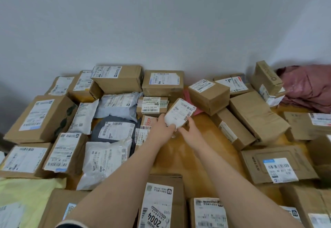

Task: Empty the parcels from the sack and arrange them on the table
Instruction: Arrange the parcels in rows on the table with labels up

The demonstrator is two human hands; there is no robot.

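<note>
Wall (161,21): plain, pale grey-white, matt, unmarked. It fills the whole upper half of the view and runs from the left edge to the right edge. No fixtures, sockets or joints can be made out on it.

Lighter patch (308,36): a brighter, slanting area on the wall's upper right, with a soft edge toward the darker centre.

Shading: the wall darkens gradually toward its lower left.

Dark area (10,109): a dim grey zone at the left edge, below the wall. It is probably floor, but it is too dark and blurred to confirm its surface or material.
</note>
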